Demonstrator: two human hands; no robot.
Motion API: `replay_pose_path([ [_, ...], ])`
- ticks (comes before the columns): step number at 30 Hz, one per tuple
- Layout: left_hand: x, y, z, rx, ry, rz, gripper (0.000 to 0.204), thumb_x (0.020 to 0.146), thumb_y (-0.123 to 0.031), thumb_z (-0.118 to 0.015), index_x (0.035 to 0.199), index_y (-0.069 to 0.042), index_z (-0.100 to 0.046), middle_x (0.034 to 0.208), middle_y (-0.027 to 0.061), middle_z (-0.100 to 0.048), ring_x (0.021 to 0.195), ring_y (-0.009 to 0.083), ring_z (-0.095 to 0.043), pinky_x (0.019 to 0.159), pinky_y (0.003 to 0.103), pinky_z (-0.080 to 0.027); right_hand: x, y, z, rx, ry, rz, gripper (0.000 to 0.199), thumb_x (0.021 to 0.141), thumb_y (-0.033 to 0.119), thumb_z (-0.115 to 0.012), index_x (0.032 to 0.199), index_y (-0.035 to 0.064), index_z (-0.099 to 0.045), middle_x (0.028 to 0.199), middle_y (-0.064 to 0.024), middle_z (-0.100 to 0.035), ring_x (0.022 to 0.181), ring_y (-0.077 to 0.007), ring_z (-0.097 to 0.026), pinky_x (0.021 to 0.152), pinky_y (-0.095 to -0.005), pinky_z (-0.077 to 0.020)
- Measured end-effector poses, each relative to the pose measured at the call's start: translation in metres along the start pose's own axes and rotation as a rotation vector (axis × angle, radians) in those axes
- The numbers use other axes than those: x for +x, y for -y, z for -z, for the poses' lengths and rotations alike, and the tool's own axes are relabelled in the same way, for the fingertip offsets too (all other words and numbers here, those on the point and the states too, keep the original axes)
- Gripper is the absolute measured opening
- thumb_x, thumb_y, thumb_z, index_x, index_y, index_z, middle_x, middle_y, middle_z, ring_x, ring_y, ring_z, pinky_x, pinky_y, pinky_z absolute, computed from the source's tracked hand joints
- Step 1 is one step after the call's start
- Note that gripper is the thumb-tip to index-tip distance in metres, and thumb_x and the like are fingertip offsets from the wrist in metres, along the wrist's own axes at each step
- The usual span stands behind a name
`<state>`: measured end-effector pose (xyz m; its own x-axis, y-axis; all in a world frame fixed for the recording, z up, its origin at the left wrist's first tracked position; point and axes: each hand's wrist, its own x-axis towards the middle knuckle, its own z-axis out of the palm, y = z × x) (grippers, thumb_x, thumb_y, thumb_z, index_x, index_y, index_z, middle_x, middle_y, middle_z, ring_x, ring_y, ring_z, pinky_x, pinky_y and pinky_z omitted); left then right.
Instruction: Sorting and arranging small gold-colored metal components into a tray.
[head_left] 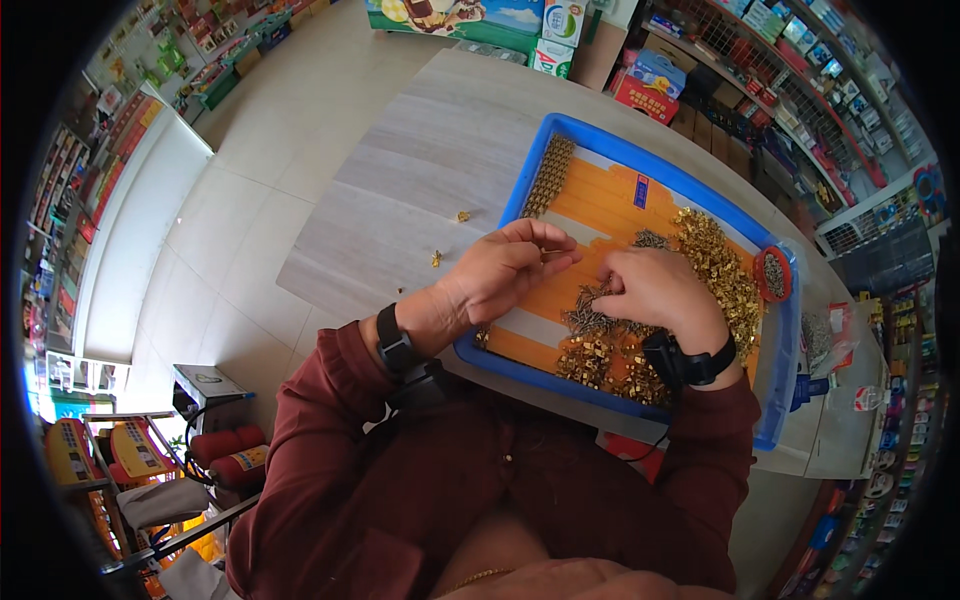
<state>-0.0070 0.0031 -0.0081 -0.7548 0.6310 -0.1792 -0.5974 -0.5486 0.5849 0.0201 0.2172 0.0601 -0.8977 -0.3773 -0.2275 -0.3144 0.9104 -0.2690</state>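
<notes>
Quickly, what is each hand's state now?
Left hand: fingers curled toward thumb; whether it holds something cannot be told.
Right hand: fingers curled at the grey pile; grip cannot be told.

From here I'd say the one camera sits on the left of the person's head, a wide fisheye facing down past the dark red shirt (320,500) to the left hand (508,265), right hand (660,287) and blue tray (640,158) close below, with table (400,160), floor (270,130) and shelves (800,85) farther off.

Shiny metal pieces (712,245), plastic tray (650,167)
</notes>
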Motion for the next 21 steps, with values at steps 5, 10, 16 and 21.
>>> replay_pose_path([
  [5,0.003,0.000,-0.002,0.010,-0.039,0.013,0.028,0.084,0.008,-0.039,0.111,0.004,-0.045,0.115,0.0190,-0.051,0.117,0.0312,-0.051,0.100,0.032,-0.046,0.013,-0.002,-0.020,-0.069,0.032,0.009,0.021,0.073,0.026,-0.063,0.084,0.0081,-0.068,0.084,-0.0126,-0.067,0.082,-0.0301,-0.064,0.073,-0.0400,-0.0511],
  [10,0.003,-0.003,-0.005,0.021,-0.043,0.001,0.025,0.088,0.003,-0.040,0.113,0.003,-0.043,0.116,0.0203,-0.052,0.113,0.0301,-0.054,0.094,0.031,-0.050,0.013,-0.008,-0.022,-0.022,0.009,0.053,0.018,0.074,0.021,-0.061,0.084,0.0082,-0.068,0.082,-0.0134,-0.067,0.080,-0.0313,-0.064,0.072,-0.0398,-0.0512],
  [16,0.006,-0.003,-0.005,0.151,-0.028,0.013,0.019,0.090,0.001,-0.044,0.109,0.001,-0.044,0.109,0.0190,-0.058,0.099,0.0263,-0.062,0.082,0.028,-0.054,0.011,-0.013,-0.011,0.185,-0.183,0.074,0.015,0.076,0.018,-0.062,0.085,0.0068,-0.068,0.077,-0.0138,-0.066,0.073,-0.0293,-0.065,0.067,-0.0363,-0.0514],
  [21,0.003,0.004,-0.002,0.255,0.016,0.027,0.016,0.091,-0.009,-0.056,0.103,-0.002,-0.048,0.098,0.0117,-0.062,0.085,0.0169,-0.065,0.072,0.024,-0.055,0.010,0.005,-0.016,0.614,-0.414,0.197,0.013,0.079,0.010,-0.065,0.091,0.0025,-0.064,0.076,-0.0090,-0.067,0.067,-0.0165,-0.066,0.061,-0.0273,-0.0511],
])
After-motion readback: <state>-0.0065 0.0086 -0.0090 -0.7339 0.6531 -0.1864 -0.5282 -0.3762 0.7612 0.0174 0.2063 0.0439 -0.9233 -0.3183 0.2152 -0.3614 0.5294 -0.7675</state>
